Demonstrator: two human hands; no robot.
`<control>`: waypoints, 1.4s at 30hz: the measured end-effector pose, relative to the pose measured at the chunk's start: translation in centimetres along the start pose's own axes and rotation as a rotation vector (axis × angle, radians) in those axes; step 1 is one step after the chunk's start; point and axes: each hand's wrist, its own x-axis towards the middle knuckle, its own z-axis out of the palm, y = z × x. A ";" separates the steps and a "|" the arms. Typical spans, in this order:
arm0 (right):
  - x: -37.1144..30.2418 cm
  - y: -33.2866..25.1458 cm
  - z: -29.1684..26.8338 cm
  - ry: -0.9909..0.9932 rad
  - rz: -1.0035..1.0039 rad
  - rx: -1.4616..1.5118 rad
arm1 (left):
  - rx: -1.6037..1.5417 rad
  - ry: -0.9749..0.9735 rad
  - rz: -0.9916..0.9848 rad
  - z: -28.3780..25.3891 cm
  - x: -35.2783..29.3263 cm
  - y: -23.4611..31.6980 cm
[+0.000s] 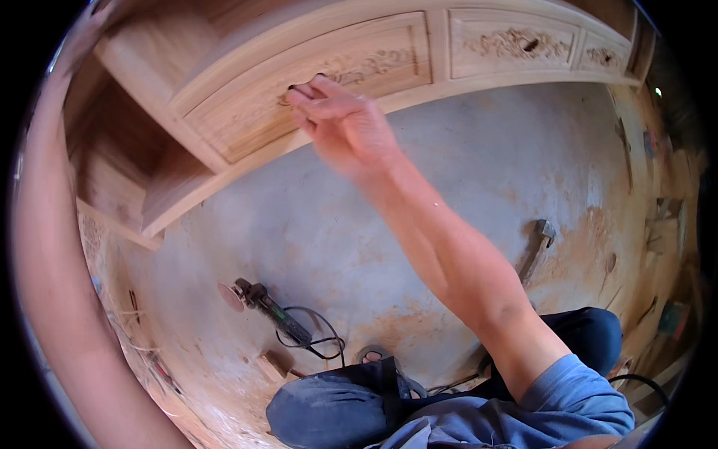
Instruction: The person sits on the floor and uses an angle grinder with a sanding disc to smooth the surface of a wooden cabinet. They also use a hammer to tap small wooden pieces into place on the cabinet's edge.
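My right hand (340,123) reaches across to a wooden drawer front (247,123) with carved relief, on a long unpainted cabinet. Its fingers are bent and hook at the dark pull hole in the middle of the carving. The drawer front sits level within its frame, as far as I can see. My left arm runs up along the left rim of the view. The left hand (88,30) is at the top left, by the cabinet's upper end; its fingers are blurred and cut off.
Below on the grey, dusty floor (359,247) lies an angle grinder (277,314) with its cord looped beside it. A hammer (538,247) lies to the right. Open cabinet compartments (112,127) are at the left, and two smaller carved drawers (516,45) at the right. Wood scraps lie along the right edge.
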 end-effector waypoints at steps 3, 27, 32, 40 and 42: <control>-0.6 -0.3 1.2 0.098 0.018 0.067 | 0.211 -0.010 0.060 -2.6 2.7 -5.5; -1.0 -2.1 -1.4 -0.031 0.080 -0.011 | 0.717 -0.068 -0.098 -2.9 -0.5 0.7; -1.0 -2.1 0.2 0.003 0.152 -0.031 | 0.810 -0.003 -0.196 -5.1 -0.9 -2.1; -1.4 -2.7 -0.2 0.087 0.179 -0.025 | 0.529 -0.075 -0.206 -2.4 -5.0 3.0; -1.5 -2.9 0.7 0.196 0.199 -0.013 | 0.519 -0.057 -0.198 -2.2 -6.3 3.5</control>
